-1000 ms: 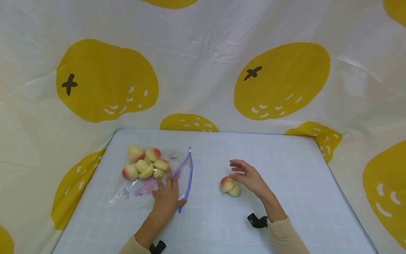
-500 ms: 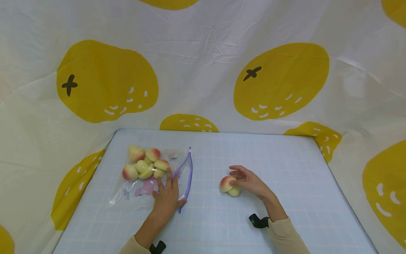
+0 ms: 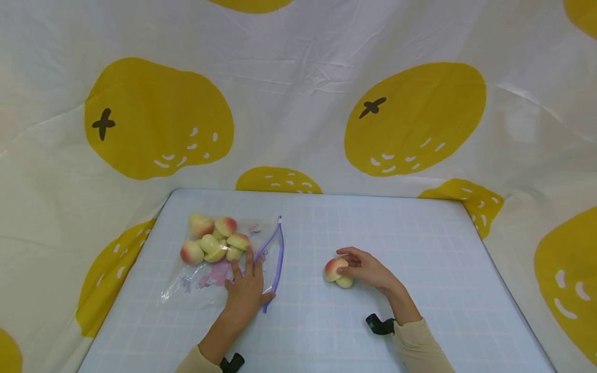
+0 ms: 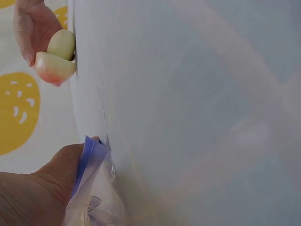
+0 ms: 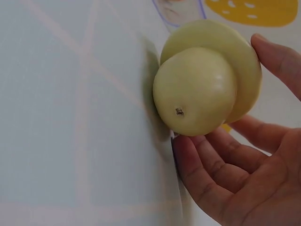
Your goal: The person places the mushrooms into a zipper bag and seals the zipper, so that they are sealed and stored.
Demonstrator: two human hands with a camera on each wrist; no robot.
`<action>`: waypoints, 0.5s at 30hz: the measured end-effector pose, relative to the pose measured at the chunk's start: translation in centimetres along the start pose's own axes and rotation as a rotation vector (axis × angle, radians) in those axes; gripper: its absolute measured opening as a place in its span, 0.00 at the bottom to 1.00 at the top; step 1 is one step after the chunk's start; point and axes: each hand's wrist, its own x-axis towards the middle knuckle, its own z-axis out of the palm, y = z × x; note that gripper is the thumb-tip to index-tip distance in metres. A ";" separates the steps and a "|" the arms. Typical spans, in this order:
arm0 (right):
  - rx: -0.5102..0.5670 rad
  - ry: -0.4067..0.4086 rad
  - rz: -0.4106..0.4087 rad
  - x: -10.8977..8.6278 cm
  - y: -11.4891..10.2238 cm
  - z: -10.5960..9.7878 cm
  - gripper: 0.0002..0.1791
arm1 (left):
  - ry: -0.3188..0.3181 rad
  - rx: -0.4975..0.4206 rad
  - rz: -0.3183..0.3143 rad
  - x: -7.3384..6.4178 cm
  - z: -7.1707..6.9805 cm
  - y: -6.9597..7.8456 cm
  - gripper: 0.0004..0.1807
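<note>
A pale yellow toy mushroom with a reddish cap (image 3: 335, 269) lies on its side on the table, its round stem (image 5: 195, 92) facing the right wrist camera. My right hand (image 3: 370, 272) pinches it, thumb at the cap and curled fingers on the far side. My left hand (image 3: 246, 290), fingers spread, rests on a clear zip bag (image 3: 186, 295) with pink printing. The bag's purple zip edge (image 4: 87, 160) stands beside the left thumb in the left wrist view, and its mouth gapes toward the right. Inside the bag are several more toy mushrooms (image 3: 214, 248).
A pale blue checked cloth covers the table (image 3: 420, 248). Behind and around it hangs a white curtain (image 3: 289, 103) with large yellow fruit prints. Black wrist cameras (image 3: 380, 325) sit under both wrists.
My right hand has come down over the mushroom, and its thumb and fingers have closed in on it. The left hand and the bag have stayed still.
</note>
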 end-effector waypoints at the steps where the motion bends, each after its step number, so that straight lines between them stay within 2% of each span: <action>1: 0.000 0.000 0.002 0.0 0.0 0.0 0.32 | -0.004 -0.003 -0.002 0.0 0.0 0.0 0.57; 15: 0.046 0.028 0.038 -0.1 0.4 0.0 0.29 | -0.019 -0.013 -0.004 0.1 -0.2 0.1 0.57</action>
